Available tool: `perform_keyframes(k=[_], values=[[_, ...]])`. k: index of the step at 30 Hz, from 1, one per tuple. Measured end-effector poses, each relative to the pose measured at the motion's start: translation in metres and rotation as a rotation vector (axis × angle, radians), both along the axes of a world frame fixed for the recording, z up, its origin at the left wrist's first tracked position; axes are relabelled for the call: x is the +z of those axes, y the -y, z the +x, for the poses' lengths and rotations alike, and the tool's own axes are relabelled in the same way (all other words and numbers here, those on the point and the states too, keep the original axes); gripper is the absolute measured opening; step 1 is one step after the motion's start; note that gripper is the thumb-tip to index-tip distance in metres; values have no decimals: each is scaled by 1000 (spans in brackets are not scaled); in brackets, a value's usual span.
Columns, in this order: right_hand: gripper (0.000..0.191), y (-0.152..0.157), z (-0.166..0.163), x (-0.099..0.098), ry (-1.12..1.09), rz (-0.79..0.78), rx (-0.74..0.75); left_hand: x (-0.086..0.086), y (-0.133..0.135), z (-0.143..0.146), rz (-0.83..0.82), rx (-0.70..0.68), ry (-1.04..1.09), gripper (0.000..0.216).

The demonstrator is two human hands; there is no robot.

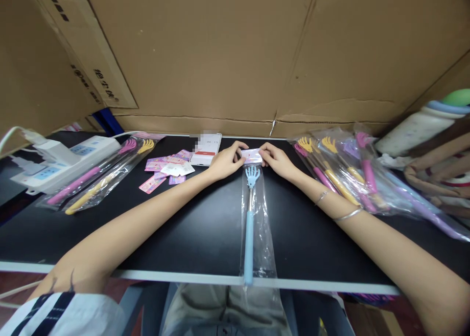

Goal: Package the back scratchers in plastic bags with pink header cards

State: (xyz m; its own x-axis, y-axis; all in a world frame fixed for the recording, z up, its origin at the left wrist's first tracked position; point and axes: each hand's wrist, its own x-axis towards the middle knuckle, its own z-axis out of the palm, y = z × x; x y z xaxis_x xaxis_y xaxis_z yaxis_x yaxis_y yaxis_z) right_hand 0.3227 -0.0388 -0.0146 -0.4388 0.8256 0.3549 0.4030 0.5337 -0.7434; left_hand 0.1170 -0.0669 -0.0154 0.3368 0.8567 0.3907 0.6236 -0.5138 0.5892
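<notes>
A blue back scratcher (249,238) lies in a clear plastic bag (265,243) on the black table, its hand-shaped head pointing away from me and the bag's near end hanging over the edge. At the bag's far end is a small pinkish card (252,156). My left hand (229,160) pinches the card's left end between thumb and fingers. On its right end, my right hand (275,159) grips in the same way. Whether the card is inside the bag or folded over it, I cannot tell.
Loose pink and purple cards (161,164) and a phone (206,150) lie left of centre. Bagged pink and yellow scratchers (106,177) sit beside a white power strip (69,162). More bagged scratchers (341,174) and a bottle (414,130) are right. Cardboard (220,52) walls the back.
</notes>
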Motion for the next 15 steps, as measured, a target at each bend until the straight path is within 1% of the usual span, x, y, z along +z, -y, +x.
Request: perform_keyframes(k=[3, 7, 15], values=[[29, -2, 1, -2, -45, -15, -8, -2, -2, -1, 7, -23, 30, 28], [28, -4, 1, -4, -51, -16, 6, -4, -5, -2, 32, -31, 8, 27], [20, -7, 1, -6, 22, 13, 10, -4, -4, -2, 45, -30, 19, 27]])
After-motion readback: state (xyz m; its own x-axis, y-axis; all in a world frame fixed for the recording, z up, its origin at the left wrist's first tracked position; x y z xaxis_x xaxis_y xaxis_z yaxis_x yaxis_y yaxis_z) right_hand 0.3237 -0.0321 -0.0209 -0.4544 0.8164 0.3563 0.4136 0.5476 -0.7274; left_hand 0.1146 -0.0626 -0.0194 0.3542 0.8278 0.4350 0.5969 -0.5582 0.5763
